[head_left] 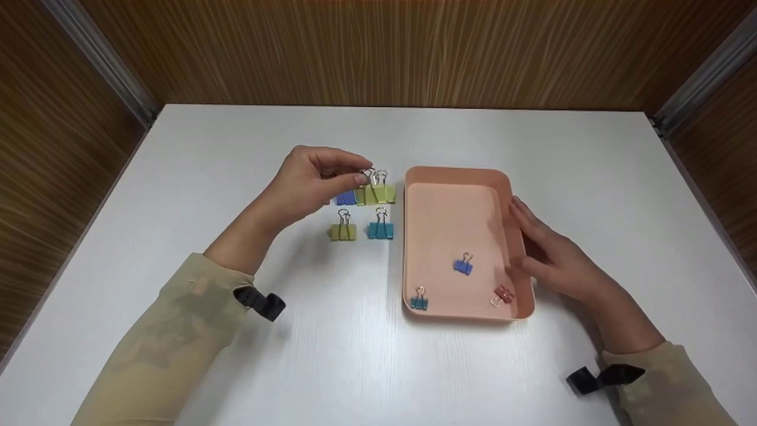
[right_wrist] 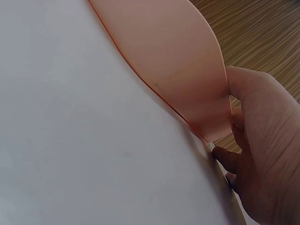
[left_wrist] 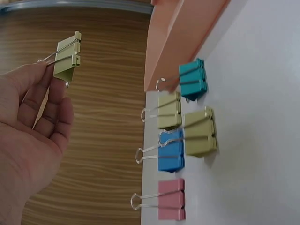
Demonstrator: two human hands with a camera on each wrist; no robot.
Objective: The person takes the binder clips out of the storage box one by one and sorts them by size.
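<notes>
Nearest to us, our two sleeved forearms enter from the lower edge of the white table (head_left: 331, 367), each with a dark strap at the wrist. In the near end of the pink tray (head_left: 455, 177) lie three small binder clips: a teal clip (head_left: 419, 302) at the near-left corner, a red clip (head_left: 503, 294) at the near-right corner, and a blue clip (head_left: 463, 265) a little farther in. Our right hand (head_left: 553, 254) rests against the tray's right wall, thumb on the rim and fingers curled under the outer side, as the right wrist view shows; the right hand thus grips the tray. Left of the tray, two clips stand on the table, an olive clip (head_left: 343, 231) and a teal table clip (head_left: 380, 229). Just beyond them is a row of further clips, blue and olive, close beside the tray's left wall. Our left hand (head_left: 310, 183) is raised above this row and pinches the wire handles of a held olive clip (left_wrist: 67, 57), lifted clear of the table. Farthest away stands the wood-grain wall (head_left: 378, 53).
</notes>
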